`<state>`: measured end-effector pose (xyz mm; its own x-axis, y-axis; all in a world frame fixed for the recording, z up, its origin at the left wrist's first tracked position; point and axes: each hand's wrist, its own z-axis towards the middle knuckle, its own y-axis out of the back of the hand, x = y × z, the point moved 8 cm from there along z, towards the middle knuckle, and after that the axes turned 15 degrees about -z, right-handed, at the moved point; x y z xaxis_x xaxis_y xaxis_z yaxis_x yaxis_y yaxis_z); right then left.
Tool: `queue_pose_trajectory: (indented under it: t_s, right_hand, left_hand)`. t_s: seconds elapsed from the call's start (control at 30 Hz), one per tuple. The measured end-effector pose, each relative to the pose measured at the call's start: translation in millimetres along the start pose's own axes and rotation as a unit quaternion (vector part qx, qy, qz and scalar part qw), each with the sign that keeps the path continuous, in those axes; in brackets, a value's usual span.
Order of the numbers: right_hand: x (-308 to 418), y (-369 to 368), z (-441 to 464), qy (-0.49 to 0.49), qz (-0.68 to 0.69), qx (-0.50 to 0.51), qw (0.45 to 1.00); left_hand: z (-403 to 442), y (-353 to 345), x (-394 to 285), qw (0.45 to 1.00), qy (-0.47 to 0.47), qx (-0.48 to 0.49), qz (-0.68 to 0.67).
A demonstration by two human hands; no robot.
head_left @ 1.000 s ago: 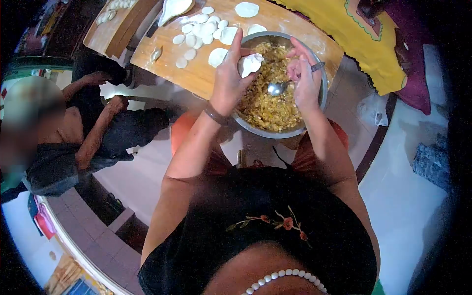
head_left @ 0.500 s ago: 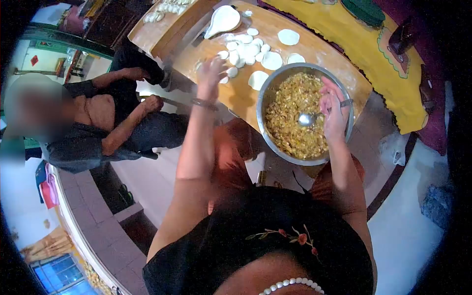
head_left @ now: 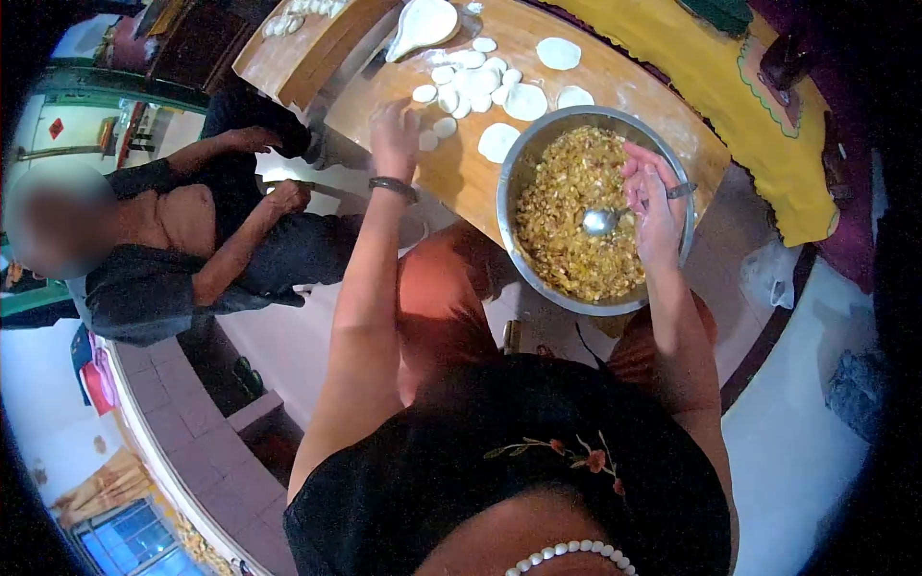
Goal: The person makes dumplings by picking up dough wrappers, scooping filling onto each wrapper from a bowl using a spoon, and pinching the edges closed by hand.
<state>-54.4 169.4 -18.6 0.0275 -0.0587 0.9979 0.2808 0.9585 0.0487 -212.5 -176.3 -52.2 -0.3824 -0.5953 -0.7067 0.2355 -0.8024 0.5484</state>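
A metal spoon point(head_left: 599, 222) rests its bowl on the chopped filling point(head_left: 571, 197) inside a large steel bowl point(head_left: 509, 178). My right hand point(head_left: 657, 211) is closed around the spoon's handle, above the bowl's right side. At the left edge of the wooden table, my left hand point(head_left: 394, 139) has its fingers bent down and slightly apart, with nothing visible in them; the fingertips are a little blurred. Right beside it lie small flattened dough pieces point(head_left: 471, 86). Rolled round wrappers point(head_left: 498, 142) lie between them and the bowl.
A larger teardrop-shaped white piece point(head_left: 423, 26) lies at the table's point(head_left: 624, 86) far side. Formed dumplings point(head_left: 283, 24) sit on another board at upper left. A seated person point(head_left: 182, 240) is at my left. Yellow cloth point(head_left: 768, 182) borders the table's far right.
My left hand has lowered toward the table edge, its spread fingers now bent. My right hand stays on the spoon over the bowl. The view has shifted slightly.
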Motion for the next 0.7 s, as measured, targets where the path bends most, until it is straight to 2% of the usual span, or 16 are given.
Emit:
queue_pose_trajectory:
  t_s: [0.07, 0.13, 0.17, 0.3, 0.4, 0.5, 0.6, 0.7]
  right_hand:
    - [-1.6, -1.0, -0.2, 0.008, 0.002, 0.007, 1.0]
    - [-0.9, -2.0, 0.3, 0.011, 0.001, 0.011, 1.0]
    - [0.0, -2.6, -0.1, 0.009, -0.001, 0.01, 1.0]
    - [1.8, -4.2, -1.5, 0.008, 0.002, 0.006, 1.0]
    - [2.4, -1.9, -3.5, 0.008, -0.023, 0.003, 1.0]
    - [5.5, -1.2, -5.9, 0.009, -0.02, 0.016, 1.0]
    - [7.9, 0.3, -8.9, 0.018, -0.02, 0.013, 1.0]
    - [7.4, 2.7, -9.5, 0.022, -0.029, 0.012, 0.999]
  left_hand:
    - [-6.5, -20.9, -19.1, 0.998, 0.002, 0.05, -0.05]
    - [-12.6, -56.5, -46.3, 0.975, -0.018, 0.179, -0.129]
    - [-15.8, -66.7, -69.0, 0.968, -0.087, 0.215, -0.098]
    - [-23.5, -107.0, -58.7, 0.949, -0.061, 0.305, -0.049]
    - [-21.1, -117.0, -50.2, 0.957, -0.078, 0.277, 0.024]
    - [-22.1, -116.0, -51.1, 0.951, 0.005, 0.308, -0.005]
    - [-23.4, -118.9, -28.3, 0.952, 0.087, 0.292, 0.012]
    - [-26.9, -114.0, -27.4, 0.949, 0.112, 0.294, -0.028]
